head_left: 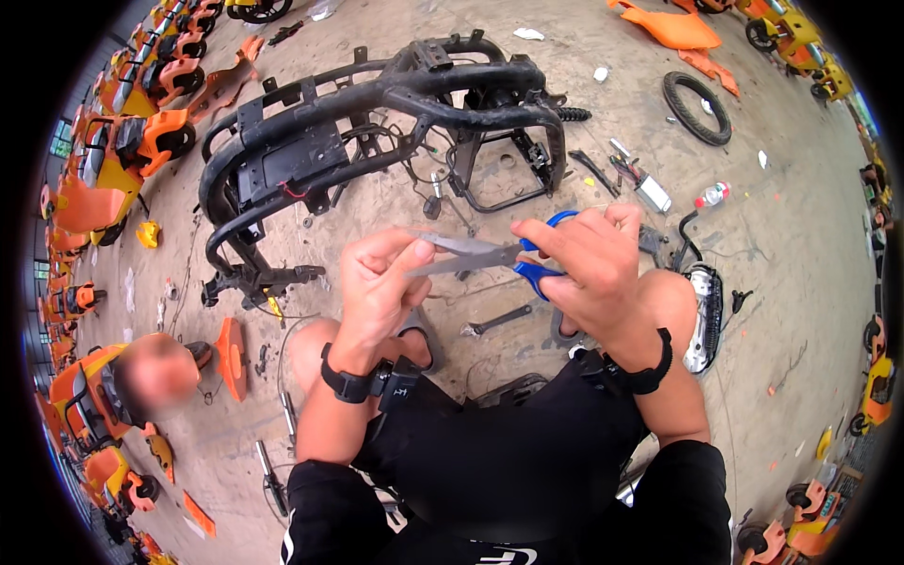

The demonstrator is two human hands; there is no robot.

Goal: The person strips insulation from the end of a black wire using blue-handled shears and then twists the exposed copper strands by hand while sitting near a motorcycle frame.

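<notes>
In front of my knees I hold a pair of scissors (pixel 482 252) with blue handles, its blades parted and pointing left. My right hand (pixel 598 264) is closed round the blue handles. At the other end, my left hand (pixel 381 278) pinches the blades near their tips between thumb and fingers. Whether something thin lies between those fingertips, I cannot tell. Beyond my hands a black tubular vehicle frame (pixel 471 80) rests on the floor, with loose wires hanging inside it. Below the scissors an adjustable wrench (pixel 499 320) lies on the concrete between my feet.
Right of the frame lie a tire (pixel 673 104), a silver box (pixel 653 193) with wires and a plastic bottle (pixel 713 195). An orange panel (pixel 673 26) is at the far right. Orange and yellow scooters (pixel 89 202) line the left side. Metal tubes (pixel 268 471) lie near my left elbow.
</notes>
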